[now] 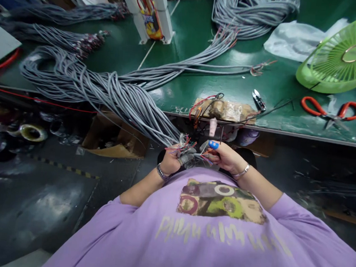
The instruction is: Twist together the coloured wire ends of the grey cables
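Note:
A long bundle of grey cables [131,99] runs off the green table's front edge to my hands. My left hand [170,161] is closed around cable ends, whose thin coloured wires fan out above the fingers. Close beside it, my right hand [226,157] pinches the stripped end of a grey cable, with thin wires showing near the fingertips. A blue cover [214,145] with pale dots sits on one right finger. Just beyond my hands, a piece of cardboard [230,111] with red, orange and black wires lies at the table edge.
On the green table [188,29] are more grey cable bundles [249,14], a green fan [346,53], red-handled pliers [331,114], small snips [258,100] and a plastic bag [294,39]. A white post [164,12] stands at the back. A cardboard box [114,144] sits below.

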The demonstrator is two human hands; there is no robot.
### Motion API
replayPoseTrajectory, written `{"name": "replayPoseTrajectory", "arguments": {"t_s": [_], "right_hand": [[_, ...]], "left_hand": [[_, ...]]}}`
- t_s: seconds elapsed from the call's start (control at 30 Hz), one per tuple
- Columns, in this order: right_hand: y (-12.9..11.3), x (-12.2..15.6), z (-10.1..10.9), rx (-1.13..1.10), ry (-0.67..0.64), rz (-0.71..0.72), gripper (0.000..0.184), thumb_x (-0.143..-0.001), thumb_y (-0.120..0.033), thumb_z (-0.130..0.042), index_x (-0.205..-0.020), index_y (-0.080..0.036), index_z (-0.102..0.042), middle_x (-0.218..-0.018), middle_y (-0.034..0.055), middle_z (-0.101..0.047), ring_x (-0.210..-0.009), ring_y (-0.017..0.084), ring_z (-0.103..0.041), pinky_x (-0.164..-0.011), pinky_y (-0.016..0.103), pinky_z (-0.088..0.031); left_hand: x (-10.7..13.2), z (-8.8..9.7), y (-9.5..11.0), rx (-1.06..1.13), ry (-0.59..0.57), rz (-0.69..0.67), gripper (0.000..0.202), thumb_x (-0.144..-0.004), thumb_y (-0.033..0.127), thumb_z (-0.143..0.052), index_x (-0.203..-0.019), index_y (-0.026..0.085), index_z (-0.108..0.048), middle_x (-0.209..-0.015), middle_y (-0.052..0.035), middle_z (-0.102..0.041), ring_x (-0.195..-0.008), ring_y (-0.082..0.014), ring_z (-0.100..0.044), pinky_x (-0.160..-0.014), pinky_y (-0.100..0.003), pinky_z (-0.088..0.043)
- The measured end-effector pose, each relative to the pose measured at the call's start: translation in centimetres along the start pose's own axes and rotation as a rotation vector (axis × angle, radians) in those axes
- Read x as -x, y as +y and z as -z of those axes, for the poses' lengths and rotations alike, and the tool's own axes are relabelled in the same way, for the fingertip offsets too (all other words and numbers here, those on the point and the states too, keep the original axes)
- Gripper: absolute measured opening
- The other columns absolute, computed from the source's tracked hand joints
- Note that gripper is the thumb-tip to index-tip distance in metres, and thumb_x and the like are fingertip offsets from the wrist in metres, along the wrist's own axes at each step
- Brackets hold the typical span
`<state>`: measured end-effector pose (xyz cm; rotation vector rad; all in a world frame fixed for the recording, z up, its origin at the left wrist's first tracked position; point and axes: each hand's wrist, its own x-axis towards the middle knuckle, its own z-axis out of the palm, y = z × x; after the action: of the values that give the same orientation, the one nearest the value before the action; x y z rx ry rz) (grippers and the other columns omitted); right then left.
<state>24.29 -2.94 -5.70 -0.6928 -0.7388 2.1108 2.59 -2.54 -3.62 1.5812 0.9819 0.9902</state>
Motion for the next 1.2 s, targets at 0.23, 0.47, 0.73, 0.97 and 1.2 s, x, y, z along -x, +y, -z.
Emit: {"name": "replayPoseTrajectory", "arguments": {"t_s": [0.23, 0.47, 0.73, 0.97, 1.2], "right_hand": [[-0.5, 0.3, -0.4, 0.242, 0.249, 0.14, 0.044, -0.059, -0.048, -0.087, -0.068, -0.015, -0.06, -0.058, -0.0033, -0.057, -0.05, 0.006, -0.042, -0.048, 0.02, -0.032], [-1.4, 1.3, 0.8, 0.612, 0.288, 0.315, 0.036, -0.078, -0.052, -0.073, -0.085, -0.017, -0.069, -0.078, 0.003, -0.067, -0.069, 0.014, -0.057, -0.066, 0.028, -0.048], [-0.2, 0.2, -1.7, 0.712, 0.281, 0.416, 0.038, -0.072, -0.048, -0.08, -0.092, -0.018, -0.067, -0.076, 0.0021, -0.064, -0.067, 0.015, -0.055, -0.063, 0.029, -0.048], [1.1, -1.3, -2.7, 0.401, 0.275, 0.331, 0.044, -0.061, -0.048, -0.087, -0.085, -0.019, -0.063, -0.076, 0.0007, -0.066, -0.065, 0.013, -0.056, -0.064, 0.028, -0.049], [1.2, -0.8, -2.7, 0.222, 0.309, 0.281, 0.044, -0.053, -0.038, -0.092, -0.079, -0.02, -0.062, -0.071, -0.0027, -0.064, -0.063, 0.011, -0.055, -0.062, 0.026, -0.048]], "left_hand": [[-1.1, 0.4, -0.1, 0.1, -0.106, 0.121, 0.037, -0.068, 0.043, -0.086, -0.091, 0.015, -0.079, -0.081, -0.0059, -0.075, -0.078, -0.0187, -0.069, -0.074, -0.03, -0.055], [-2.2, 1.2, 0.1, 0.261, -0.089, 0.268, 0.044, -0.065, 0.05, -0.087, -0.083, 0.012, -0.073, -0.08, -0.0068, -0.074, -0.071, -0.0152, -0.068, -0.071, -0.028, -0.054], [-3.0, -0.1, 0.2, 0.294, -0.231, 0.306, 0.055, -0.053, 0.035, -0.095, -0.094, 0.012, -0.067, -0.086, -0.0027, -0.072, -0.082, -0.0149, -0.067, -0.082, -0.029, -0.053], [-2.6, 0.5, 0.0, 0.294, -0.175, 0.327, 0.052, -0.052, 0.032, -0.095, -0.092, 0.012, -0.068, -0.087, -0.0033, -0.074, -0.08, -0.0156, -0.069, -0.082, -0.03, -0.055], [-1.6, 1.9, 0.5, 0.382, 0.015, 0.045, 0.052, -0.07, 0.053, -0.082, -0.105, 0.014, -0.076, -0.111, -0.0139, -0.075, -0.105, -0.0276, -0.071, -0.101, -0.04, -0.053]]}}
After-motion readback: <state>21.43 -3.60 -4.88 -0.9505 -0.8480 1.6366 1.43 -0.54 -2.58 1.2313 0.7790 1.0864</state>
